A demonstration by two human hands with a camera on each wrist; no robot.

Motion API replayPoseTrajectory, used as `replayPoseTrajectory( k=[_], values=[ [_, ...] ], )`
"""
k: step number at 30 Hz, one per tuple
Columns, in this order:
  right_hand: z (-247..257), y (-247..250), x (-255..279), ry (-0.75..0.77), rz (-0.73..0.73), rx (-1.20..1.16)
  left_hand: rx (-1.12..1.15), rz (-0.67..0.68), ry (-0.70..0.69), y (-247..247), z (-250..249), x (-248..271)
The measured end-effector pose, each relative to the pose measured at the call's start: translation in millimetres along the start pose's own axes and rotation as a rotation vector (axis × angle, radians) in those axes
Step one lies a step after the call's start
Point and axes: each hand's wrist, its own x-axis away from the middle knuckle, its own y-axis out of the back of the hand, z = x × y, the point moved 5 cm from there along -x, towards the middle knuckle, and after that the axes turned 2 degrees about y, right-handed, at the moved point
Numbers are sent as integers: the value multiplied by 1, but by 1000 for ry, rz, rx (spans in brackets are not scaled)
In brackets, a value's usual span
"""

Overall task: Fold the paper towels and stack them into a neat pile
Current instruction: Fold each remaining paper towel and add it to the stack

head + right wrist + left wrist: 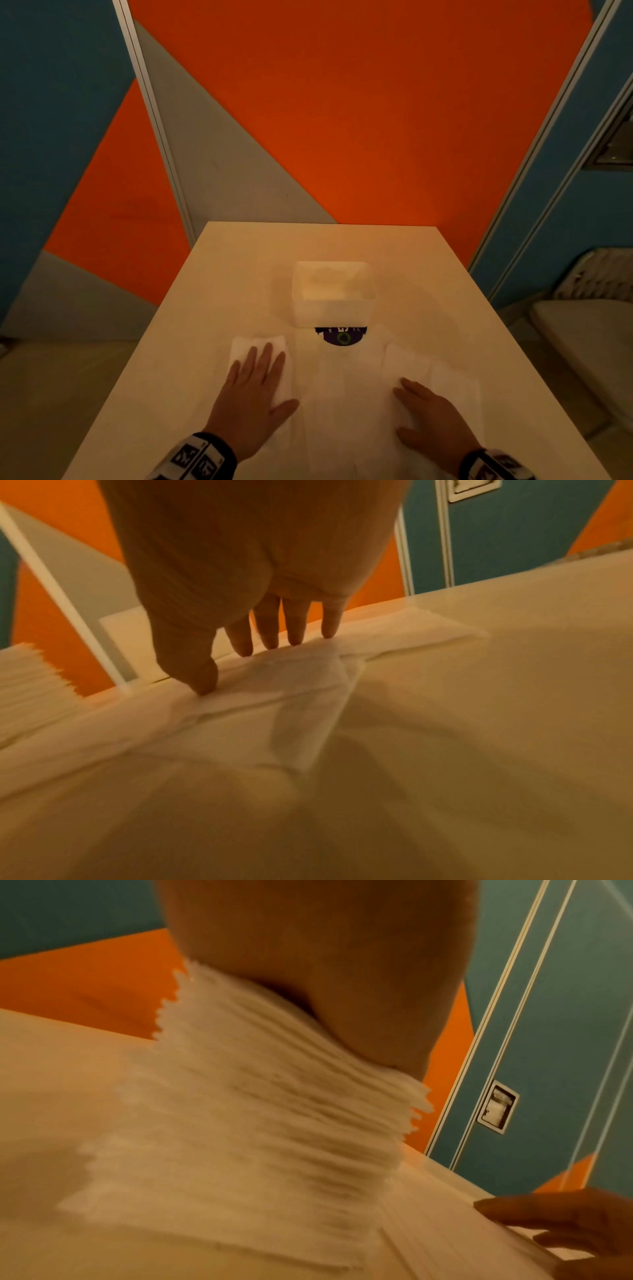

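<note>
A stack of folded white paper towels [279, 368] lies on the left part of the table, and my left hand [255, 387] presses flat on top of it with straight fingers. The left wrist view shows the stack's many layered edges [260, 1123] under my palm. To the right, unfolded white paper towels [442, 380] lie spread and creased on the table. My right hand [431, 416] rests on them with straight fingers, fingertips [296, 639] touching the sheet [308, 685].
A translucent plastic box [332, 294] stands mid-table behind the towels, with a dark round sticker [340, 337] in front of it. Orange, grey and teal wall panels [342, 102] rise beyond the table's far edge. A chair [582, 329] stands at the right.
</note>
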Motion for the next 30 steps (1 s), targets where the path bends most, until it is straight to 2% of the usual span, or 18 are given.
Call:
replayPoseTrajectory(
  k=[2,9,13,18,21,25,28,30],
  values=[
    [4,4,2,23,-59,82,-17,22,12,-4,1,-3],
    [5,-10,2,68,-104,-15,-2,39,14,-3,0,-4],
    [5,-8,0,79,-158,55,4,63,25,-2,0,-3],
    [4,-7,-1,10,-176,63,12,80,39,1,-1,-1],
    [0,4,-3,-47,-231,-68,12,100,49,1,0,-2],
    [-6,31,-2,-196,-321,-480,90,127,69,12,-2,-3],
    [-7,40,-5,-264,-309,-620,134,112,98,21,-4,-4],
    [-2,46,-5,-267,-323,-796,224,81,91,25,-9,-4]
  ],
)
